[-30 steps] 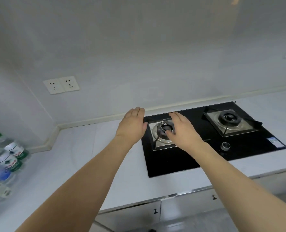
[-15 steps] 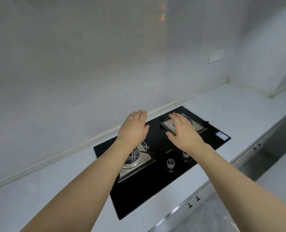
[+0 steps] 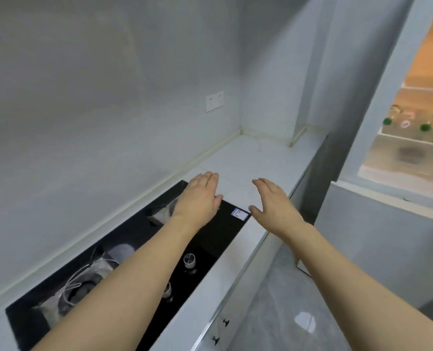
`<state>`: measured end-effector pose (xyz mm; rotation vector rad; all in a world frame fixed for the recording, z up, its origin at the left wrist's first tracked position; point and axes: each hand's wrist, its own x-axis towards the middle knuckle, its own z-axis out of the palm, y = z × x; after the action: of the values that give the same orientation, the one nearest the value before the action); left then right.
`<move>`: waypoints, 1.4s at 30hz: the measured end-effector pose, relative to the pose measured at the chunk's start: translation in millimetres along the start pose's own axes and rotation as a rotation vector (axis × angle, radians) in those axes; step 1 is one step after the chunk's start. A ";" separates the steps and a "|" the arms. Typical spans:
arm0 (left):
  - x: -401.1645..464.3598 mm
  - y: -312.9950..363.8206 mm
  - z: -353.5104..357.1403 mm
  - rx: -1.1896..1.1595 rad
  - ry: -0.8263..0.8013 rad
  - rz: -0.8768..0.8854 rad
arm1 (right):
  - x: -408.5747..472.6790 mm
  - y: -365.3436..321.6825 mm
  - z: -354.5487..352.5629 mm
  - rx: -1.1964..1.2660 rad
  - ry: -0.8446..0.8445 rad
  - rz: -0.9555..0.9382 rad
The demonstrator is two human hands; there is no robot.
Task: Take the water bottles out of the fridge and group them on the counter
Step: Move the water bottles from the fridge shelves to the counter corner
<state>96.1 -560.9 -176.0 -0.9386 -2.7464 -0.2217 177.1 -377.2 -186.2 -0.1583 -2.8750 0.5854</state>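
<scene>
Below and left of the left hand (image 3: pixel 200 198) lies a black gas hob (image 3: pixel 124 252) set into the white counter (image 3: pixel 246 158), with two knobs (image 3: pixel 189 259) beside the left forearm. The left hand hovers palm down, fingers straight and together, holding nothing. Between the two hands a small blue-and-white sticker (image 3: pixel 238 213) sits on the hob's corner; its writing is too small to read. The right hand (image 3: pixel 273 206) is flat too, fingers straight, thumb spread, empty. Well up and right of the right hand, the open fridge (image 3: pixel 387 97) shows green-capped water bottles (image 3: pixel 424 126) on a shelf, blurred, labels unreadable.
</scene>
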 end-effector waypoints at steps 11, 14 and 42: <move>128.4 172.4 40.3 -0.101 0.030 0.196 | -12.0 185.7 -91.4 -0.044 0.102 0.222; 152.9 210.7 50.5 -0.107 0.020 0.252 | -16.5 225.6 -107.3 -0.033 0.139 0.286; 499.3 451.4 146.2 -0.813 -0.385 0.355 | 149.2 513.1 -203.2 0.027 0.391 0.741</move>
<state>-33.1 115.3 -154.1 -1.7960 -2.7392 -1.2661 109.2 190.4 -180.4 -1.2132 -2.3619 0.6138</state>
